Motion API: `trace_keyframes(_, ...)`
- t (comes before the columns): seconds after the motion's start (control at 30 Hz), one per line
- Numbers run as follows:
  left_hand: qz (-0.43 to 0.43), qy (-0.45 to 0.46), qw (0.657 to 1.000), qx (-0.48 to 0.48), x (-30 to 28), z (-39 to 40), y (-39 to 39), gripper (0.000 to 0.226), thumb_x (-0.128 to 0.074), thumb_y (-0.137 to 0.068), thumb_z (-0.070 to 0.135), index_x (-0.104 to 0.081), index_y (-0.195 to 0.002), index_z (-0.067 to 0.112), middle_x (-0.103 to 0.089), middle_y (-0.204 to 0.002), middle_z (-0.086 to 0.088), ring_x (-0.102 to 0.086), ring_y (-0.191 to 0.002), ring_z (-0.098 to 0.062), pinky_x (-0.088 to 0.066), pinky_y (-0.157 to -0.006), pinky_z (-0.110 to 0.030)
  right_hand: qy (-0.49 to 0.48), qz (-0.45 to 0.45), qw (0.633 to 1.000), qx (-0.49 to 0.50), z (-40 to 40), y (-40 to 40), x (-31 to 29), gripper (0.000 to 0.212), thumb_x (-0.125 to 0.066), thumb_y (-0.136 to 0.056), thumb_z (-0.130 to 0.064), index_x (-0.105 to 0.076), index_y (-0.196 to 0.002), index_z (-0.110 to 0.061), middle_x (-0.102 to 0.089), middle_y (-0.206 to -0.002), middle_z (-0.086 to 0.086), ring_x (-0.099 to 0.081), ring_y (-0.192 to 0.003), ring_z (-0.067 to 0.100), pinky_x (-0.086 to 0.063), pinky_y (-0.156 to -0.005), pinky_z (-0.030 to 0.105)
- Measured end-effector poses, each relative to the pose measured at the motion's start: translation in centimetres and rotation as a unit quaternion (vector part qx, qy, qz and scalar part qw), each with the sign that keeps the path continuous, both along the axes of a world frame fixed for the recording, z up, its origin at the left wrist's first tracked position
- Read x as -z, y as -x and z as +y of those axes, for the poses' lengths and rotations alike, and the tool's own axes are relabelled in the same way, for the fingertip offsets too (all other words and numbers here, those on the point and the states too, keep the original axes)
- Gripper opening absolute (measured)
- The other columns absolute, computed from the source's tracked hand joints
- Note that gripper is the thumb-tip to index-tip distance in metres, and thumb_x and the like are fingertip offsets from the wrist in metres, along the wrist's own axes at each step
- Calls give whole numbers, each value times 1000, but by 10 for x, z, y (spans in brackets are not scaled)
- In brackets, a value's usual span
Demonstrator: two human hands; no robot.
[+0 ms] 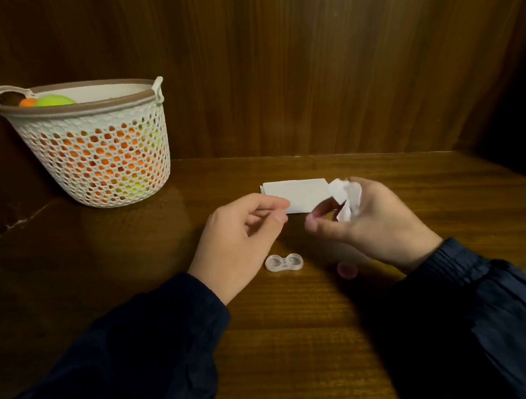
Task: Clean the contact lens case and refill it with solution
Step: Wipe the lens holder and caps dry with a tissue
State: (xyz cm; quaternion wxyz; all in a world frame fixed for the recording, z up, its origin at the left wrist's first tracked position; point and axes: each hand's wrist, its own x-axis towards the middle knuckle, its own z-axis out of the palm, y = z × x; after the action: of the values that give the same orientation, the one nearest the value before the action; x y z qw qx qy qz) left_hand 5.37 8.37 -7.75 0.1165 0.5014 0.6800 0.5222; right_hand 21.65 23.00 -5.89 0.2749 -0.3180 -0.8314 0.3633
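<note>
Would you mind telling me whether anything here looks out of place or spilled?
Nothing looks spilled. The case lies open and flat on the table, a loose cap beside it. The right hand holds a crumpled tissue.

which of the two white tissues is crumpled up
The crumpled tissue gripped in the right hand. The other, the folded tissue, lies flat on the table behind both hands, a neat rectangle.
</note>
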Motion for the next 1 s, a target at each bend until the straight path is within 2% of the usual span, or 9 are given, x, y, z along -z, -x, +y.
trace_keyframes(0.13, -272, 16, 952, 142, -7, 1, 0, 21, -61, -103, 28, -78, -115, 25, -79, -115, -1, -76, -99, -15, -56, -70, -23, 4, 123, 990, -64, -22, 2, -6, 38, -92, -75, -46, -70, -96, -24, -77, -89, -6, -70, -70, 24, -61, -60, 37)
trace_keyframes(0.2, -351, 5, 917, 187, -6, 1, 0, 25, -64, -98, 29, -81, -112, 19, -78, -119, -10, -75, -103, -19, -58, -74, -24, 18, 127, 989, -80, -29, 3, -5, 38, -91, -75, -50, -69, -97, -29, -75, -81, 2, -63, -60, 46, -53, -43, 57)
trace_keyframes(0.3, -413, -8, 889, 199, -2, 2, 3, 27, -70, -91, 27, -81, -114, 18, -76, -123, -14, -74, -110, -21, -59, -82, -26, 31, 135, 985, -103, -32, 5, -2, 38, -91, -76, -48, -69, -100, -29, -74, -80, -1, -57, -52, 48, -46, -35, 53)
trace_keyframes(0.47, -452, -35, 876, 167, -3, 2, 8, 37, -73, -86, 25, -77, -121, 16, -77, -121, -11, -76, -107, -20, -61, -82, -27, 84, 99, 989, -77, -26, 3, -1, 58, -75, -77, -76, -56, -111, -33, -73, -98, -13, -71, -86, 7, -56, -62, 26)
trace_keyframes(0.57, -466, -57, 867, 163, -4, 2, 8, 30, -75, -85, 20, -80, -114, 14, -78, -118, -15, -77, -97, -20, -61, -78, -26, 87, -23, 996, 0, -16, 5, 7, 47, -34, -97, -77, -47, -103, -33, -57, -107, -4, -59, -93, 14, -49, -72, 32)
trace_keyframes(0.67, -458, -58, 870, 174, -3, 3, 7, 31, -77, -85, 18, -79, -116, 13, -77, -120, -15, -77, -104, -22, -61, -83, -27, -16, 28, 999, 3, -17, 10, 9, 15, -44, -107, -30, -53, -96, -30, -47, -102, -1, -48, -87, -4, -46, -68, 15)
trace_keyframes(0.73, -462, -59, 867, 180, -2, 3, 7, 33, -77, -84, 17, -79, -117, 13, -77, -121, -15, -76, -109, -24, -61, -85, -27, -91, 46, 995, -19, -18, 10, 9, 21, -50, -106, -19, -60, -102, -38, -50, -99, -3, -47, -86, -11, -45, -71, 7)
trace_keyframes(0.87, -461, -59, 866, 182, -2, 4, 7, 34, -76, -85, 14, -78, -119, 12, -76, -122, -16, -76, -111, -26, -61, -87, -29, -140, 77, 986, -43, -21, 8, 11, 44, -81, -90, -18, -58, -126, -31, -67, -97, -12, -67, -85, 4, -49, -65, 14)
trace_keyframes(1.0, -443, -70, 880, 154, -3, 3, 7, 34, -77, -84, 14, -78, -118, 13, -78, -116, -15, -77, -106, -24, -62, -83, -27, -96, 141, 983, -74, -28, 7, 5, 32, -87, -83, -13, -68, -105, -27, -76, -93, -5, -73, -81, 17, -62, -72, 42)
